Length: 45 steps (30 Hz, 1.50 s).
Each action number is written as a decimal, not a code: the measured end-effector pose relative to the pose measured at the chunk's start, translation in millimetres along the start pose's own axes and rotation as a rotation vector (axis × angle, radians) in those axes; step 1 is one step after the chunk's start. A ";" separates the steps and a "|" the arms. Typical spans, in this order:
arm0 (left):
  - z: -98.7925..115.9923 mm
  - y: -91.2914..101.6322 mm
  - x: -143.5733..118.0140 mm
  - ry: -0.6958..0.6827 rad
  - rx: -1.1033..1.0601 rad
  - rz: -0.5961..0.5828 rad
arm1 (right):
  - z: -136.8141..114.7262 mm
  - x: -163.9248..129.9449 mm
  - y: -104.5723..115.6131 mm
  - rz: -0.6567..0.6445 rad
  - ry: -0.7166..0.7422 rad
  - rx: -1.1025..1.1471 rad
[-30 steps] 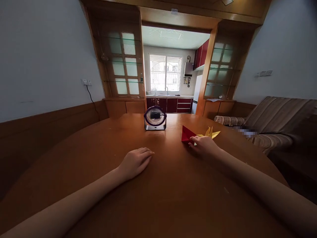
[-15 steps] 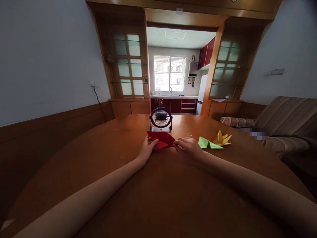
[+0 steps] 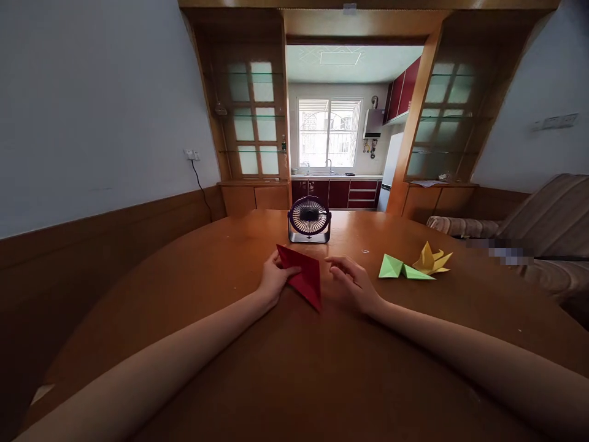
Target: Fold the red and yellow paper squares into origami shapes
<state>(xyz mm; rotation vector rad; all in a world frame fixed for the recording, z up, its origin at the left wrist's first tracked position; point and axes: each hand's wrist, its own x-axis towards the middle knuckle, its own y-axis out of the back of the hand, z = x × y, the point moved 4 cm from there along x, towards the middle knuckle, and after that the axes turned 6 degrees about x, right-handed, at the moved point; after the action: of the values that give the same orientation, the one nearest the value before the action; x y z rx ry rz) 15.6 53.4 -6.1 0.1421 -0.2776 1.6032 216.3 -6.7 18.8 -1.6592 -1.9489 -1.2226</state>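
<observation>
Now Folding the Red Paper

Near the middle of the wooden worktop (image 3: 230,368), the left hand (image 3: 272,281) pinches the red folded paper sheet (image 3: 304,277); the right hand (image 3: 353,283) hovers open just beside it. Probably best to align edges before creasing, clear of the small black desk fan (image 3: 309,219) beyond.

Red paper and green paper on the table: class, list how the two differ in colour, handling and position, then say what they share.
The red paper is dark red; the green paper is light green. The left hand pinches the red paper, with the right hand beside it; no hand touches the green paper. The red paper lies in front of the fan; the green paper lies beside the yellow paper. Both are folded into pointed, triangular shapes.
</observation>
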 end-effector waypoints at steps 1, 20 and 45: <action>0.9 -2.4 -1.6 0.013 0.003 -0.027 | 4.7 1.2 1.1 0.051 -0.075 0.041; 30.8 -16.0 -9.0 0.100 -0.010 -0.185 | 36.3 3.7 -7.8 -0.033 -0.516 0.447; 82.4 2.4 -0.9 -0.681 0.709 -0.692 | 36.5 0.9 -19.8 -0.200 -0.574 0.757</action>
<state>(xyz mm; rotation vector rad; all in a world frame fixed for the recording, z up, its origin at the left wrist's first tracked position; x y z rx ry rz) 6.8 30.6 72.7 1.2087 -0.1369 0.8523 208.5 22.1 -10.1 -1.4883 -2.4978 0.0446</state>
